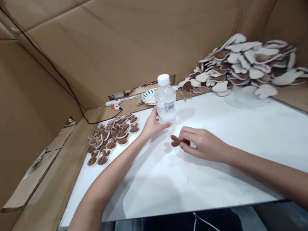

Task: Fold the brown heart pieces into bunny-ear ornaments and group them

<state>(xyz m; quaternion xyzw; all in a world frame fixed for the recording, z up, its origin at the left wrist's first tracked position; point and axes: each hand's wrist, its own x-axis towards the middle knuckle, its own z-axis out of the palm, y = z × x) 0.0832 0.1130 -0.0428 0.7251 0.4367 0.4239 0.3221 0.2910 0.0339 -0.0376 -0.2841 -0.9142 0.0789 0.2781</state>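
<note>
My left hand (154,124) is wrapped around the lower part of a clear plastic bottle (166,100) with a white cap and a printed label. The bottle stands upright, its thumb side towards me; the fingers behind it are partly hidden. In my right hand (198,142), thumb and fingers pinch a small brown fabric piece (175,141) with two ear-like lobes, just above the white tabletop (149,190). The hand covers part of the piece. To the left lies a cluster of brown, white-edged, rabbit-head-shaped pieces (115,132).
A large heap of brown and white fabric cutouts (245,62) is piled at the back right, with a clear plastic bag (244,97) before it. A white glue gun (117,103) with a black cord (51,63) and a striped plate (148,97) lie behind. Cardboard walls (137,38) enclose the table.
</note>
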